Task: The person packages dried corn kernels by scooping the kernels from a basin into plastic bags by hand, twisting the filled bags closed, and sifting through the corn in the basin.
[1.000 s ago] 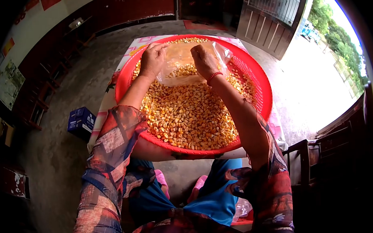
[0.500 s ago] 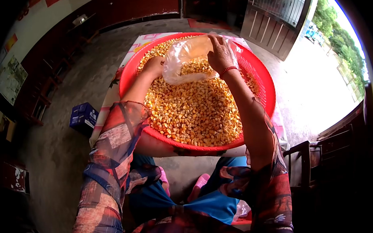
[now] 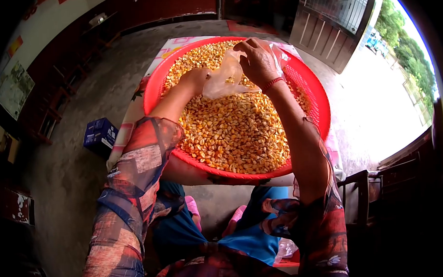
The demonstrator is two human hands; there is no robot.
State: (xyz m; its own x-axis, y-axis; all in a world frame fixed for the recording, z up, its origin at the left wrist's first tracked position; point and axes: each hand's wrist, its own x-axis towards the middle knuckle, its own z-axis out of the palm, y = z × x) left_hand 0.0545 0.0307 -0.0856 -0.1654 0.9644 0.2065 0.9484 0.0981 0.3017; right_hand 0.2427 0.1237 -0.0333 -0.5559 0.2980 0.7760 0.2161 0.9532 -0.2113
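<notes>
A wide red basket (image 3: 319,98) full of yellow corn kernels (image 3: 236,133) stands on a table with a pink and white cover (image 3: 329,156). Over the far half of the kernels lies a clear plastic bag (image 3: 227,79). My left hand (image 3: 196,80) is closed on the bag's left edge, its fingertips partly hidden. On the right, my right hand (image 3: 260,61), with a red bracelet at the wrist, pinches the upper part of the bag with bent fingers. Kernels show through and around the plastic.
A blue box (image 3: 100,134) sits on the floor to the left. A wooden chair (image 3: 362,192) stands at the right, near an open door (image 3: 325,30). Below the table are my legs and pink slippers (image 3: 192,206), with a plastic bag (image 3: 286,248) beside them.
The bag's opening has narrowed and the plastic is more bunched. My left hand has dropped lower beside the bag and moved right; my right hand has moved right and up from its first position.
</notes>
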